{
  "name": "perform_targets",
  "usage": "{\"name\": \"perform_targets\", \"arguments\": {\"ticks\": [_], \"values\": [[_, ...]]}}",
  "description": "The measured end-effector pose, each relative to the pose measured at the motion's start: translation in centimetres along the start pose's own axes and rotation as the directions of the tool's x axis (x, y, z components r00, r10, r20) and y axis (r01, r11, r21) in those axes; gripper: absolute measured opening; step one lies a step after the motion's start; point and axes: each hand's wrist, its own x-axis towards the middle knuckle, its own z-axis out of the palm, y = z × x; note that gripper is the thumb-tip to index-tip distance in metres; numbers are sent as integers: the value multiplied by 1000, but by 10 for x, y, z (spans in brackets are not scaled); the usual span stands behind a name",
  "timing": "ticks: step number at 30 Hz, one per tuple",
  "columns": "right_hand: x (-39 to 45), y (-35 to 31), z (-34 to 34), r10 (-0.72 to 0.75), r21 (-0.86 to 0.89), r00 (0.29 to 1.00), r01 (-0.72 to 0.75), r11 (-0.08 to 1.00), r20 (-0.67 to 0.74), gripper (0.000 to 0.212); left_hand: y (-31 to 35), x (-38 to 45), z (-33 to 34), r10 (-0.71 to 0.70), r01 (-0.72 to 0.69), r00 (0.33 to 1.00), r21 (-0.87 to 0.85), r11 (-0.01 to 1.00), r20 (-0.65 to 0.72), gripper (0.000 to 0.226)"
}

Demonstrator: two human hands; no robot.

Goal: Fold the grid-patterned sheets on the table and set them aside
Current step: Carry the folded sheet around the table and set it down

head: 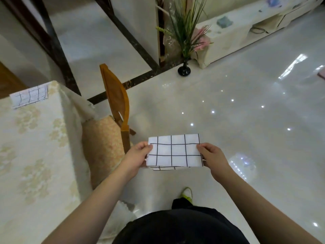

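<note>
The fingers of the left hand (pixel 136 156) and of the right hand (pixel 213 155) are hidden beneath the folded grid sheet (pixel 174 150), only the thumbs being seen on top, and the lower layers of the sheet are glimpsed only as a strip at its 6 o'clock edge. The surface (pixel 35 147) is cut off at 9 o'clock, and the second grid sheet (pixel 29 98) at 10 o'clock is too blurred for its folds to be told. The chair (pixel 114 103) seat is partly covered by the hanging tablecloth (pixel 77 106).

Folded grid sheet (pixel 174 150) held in the air above the floor (pixel 246 120), left hand (pixel 137 156) and right hand (pixel 213 156) pinching its ends, another grid sheet (pixel 29 97) lying on the table (pixel 35 155)
</note>
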Motion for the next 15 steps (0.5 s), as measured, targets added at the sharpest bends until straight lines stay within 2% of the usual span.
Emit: {"name": "perform_targets", "arguments": {"ticks": [5, 8, 15], "values": [[63, -51, -24, -55, -32, 997, 57, 998, 55, 17, 48, 38, 30, 47, -49, 998, -41, 998, -37, 13], [94, -72, -27, -62, -41, 996, 65, 997, 72, 15, 63, 61, 39, 69, -70, 995, -5, 998, -74, 15], [174, -120, -6, -77, -101, 988, 91, 991, 133, 16, 97, 128, 31, 116, -114, 973, 22, 993, -201, 9]]}}
